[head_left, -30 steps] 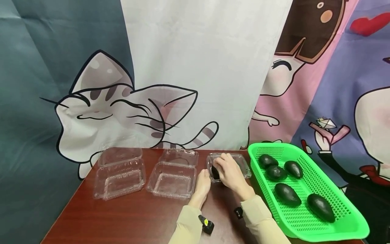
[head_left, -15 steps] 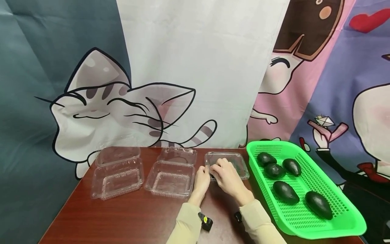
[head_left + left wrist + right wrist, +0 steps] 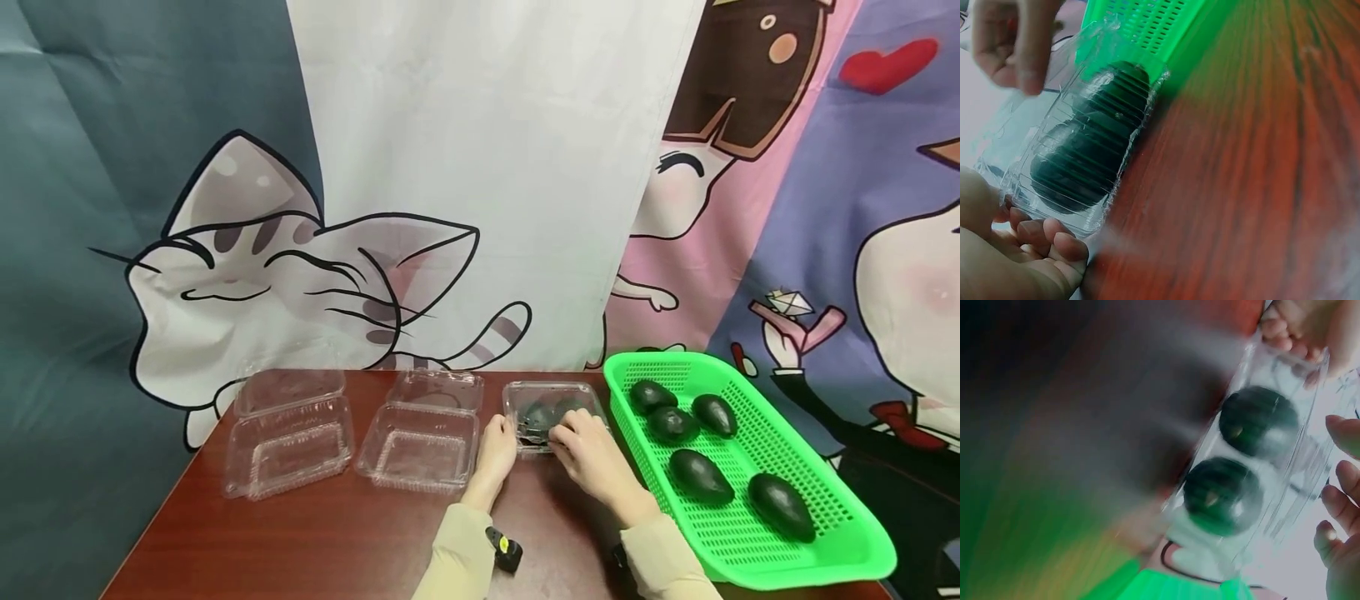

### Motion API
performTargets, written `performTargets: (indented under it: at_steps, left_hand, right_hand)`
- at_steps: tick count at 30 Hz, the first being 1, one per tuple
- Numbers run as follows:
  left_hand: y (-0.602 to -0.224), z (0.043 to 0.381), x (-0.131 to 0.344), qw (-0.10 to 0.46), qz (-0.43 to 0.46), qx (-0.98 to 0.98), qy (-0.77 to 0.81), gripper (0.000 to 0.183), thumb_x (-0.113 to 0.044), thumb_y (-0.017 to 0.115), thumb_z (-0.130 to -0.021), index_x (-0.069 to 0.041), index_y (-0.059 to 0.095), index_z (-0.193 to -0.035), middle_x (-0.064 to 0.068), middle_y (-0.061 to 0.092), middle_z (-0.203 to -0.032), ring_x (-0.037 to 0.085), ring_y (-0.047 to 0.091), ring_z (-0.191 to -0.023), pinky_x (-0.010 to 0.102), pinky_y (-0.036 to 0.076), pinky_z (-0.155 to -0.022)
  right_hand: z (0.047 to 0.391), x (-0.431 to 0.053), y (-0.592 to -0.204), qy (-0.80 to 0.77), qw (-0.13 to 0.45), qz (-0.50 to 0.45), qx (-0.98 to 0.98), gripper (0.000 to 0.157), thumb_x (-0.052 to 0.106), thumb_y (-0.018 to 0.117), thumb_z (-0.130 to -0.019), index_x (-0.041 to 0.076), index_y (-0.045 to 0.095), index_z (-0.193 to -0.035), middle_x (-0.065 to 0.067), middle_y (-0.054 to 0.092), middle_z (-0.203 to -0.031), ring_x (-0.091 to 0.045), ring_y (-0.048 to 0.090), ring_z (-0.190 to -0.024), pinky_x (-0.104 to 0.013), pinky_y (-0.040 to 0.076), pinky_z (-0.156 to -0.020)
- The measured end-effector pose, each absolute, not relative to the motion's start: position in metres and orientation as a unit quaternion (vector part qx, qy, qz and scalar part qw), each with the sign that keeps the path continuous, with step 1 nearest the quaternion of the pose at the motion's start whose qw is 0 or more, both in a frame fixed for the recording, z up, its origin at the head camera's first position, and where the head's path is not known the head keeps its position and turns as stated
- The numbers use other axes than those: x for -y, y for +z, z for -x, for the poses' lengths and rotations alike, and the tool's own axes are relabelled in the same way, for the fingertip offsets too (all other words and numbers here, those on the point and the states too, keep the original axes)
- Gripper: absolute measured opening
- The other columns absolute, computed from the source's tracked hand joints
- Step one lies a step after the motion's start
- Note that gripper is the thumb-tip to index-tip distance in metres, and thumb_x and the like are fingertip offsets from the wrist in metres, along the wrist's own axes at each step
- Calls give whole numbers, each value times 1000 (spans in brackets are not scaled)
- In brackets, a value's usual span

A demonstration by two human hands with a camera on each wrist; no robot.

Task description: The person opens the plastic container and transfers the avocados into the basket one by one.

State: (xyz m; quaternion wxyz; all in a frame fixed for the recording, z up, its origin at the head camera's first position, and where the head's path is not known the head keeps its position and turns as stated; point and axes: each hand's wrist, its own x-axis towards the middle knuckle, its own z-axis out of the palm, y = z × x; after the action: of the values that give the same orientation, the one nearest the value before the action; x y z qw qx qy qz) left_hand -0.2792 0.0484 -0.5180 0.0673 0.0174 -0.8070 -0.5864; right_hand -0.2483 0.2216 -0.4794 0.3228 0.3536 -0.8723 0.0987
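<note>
Two dark avocados lie side by side in a clear plastic clamshell box (image 3: 551, 392), its lid over them. One avocado (image 3: 1075, 169) shows through the ribbed wall in the left wrist view, nearer the left hand; the other avocado (image 3: 1222, 495) is nearer the green basket. My left hand (image 3: 497, 454) holds the box's front left corner, fingers curled at the rim. Bent and holding nothing, the fingers of my right hand (image 3: 592, 458) are close to the front edge, overlapping the box in the head view; the right wrist view shows a gap beside the lid.
Two more clamshell boxes, a middle box (image 3: 420, 446) and a left box (image 3: 292, 446), stand with lids raised on the brown table (image 3: 315, 550). A green basket (image 3: 847, 533) on the right holds several avocados (image 3: 701, 477). Behind hangs a cartoon-printed cloth (image 3: 480, 167).
My right hand has drawn back to the right and toward me from the box's front left, uncovering the avocados inside. The left hand has stayed at the corner.
</note>
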Motion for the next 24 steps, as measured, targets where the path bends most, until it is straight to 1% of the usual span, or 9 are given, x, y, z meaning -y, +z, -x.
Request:
performTargets:
  at_steps: [3,9,14,19,24]
  left_hand:
    - [-519,278,-47,61,-19,806,-588,28,-18,46,-102,-11,50,-76,3,46,-67,19,45,-63,36,39,-60]
    - [-519,279,-44,58,-2,807,-587,28,-15,43,-102,-11,46,-74,2,40,-65,18,38,-59,33,35,-58]
    - [-518,280,-41,54,2,808,-587,29,-15,43,-102,-11,44,-73,3,39,-64,18,37,-58,34,34,-57]
    - [-518,279,-41,48,0,804,-593,29,-17,45,-102,-11,44,-73,3,39,-64,18,37,-58,33,34,-57]
    - [-519,279,-41,56,1,802,-595,28,-17,46,-101,-11,43,-74,3,39,-64,18,37,-58,33,33,-56]
  right_hand:
    - [245,-232,-482,76,333,-327,881,7,10,69,-84,13,63,-82,-1,49,-80,-26,47,-74,-38,34,-62]
    - [243,-243,-485,52,371,-265,889,10,3,66,-80,9,58,-79,-7,48,-78,-35,47,-71,-43,34,-57]
    - [244,-243,-485,43,373,-242,895,13,1,67,-76,7,56,-79,-8,49,-77,-35,48,-73,-44,35,-58]
    - [246,-242,-483,27,381,-230,895,11,5,61,-84,6,52,-79,-9,50,-74,-35,49,-72,-42,33,-57]
    - [251,-241,-476,31,377,-225,898,11,7,54,-90,5,51,-79,-10,50,-75,-36,50,-75,-46,34,-60]
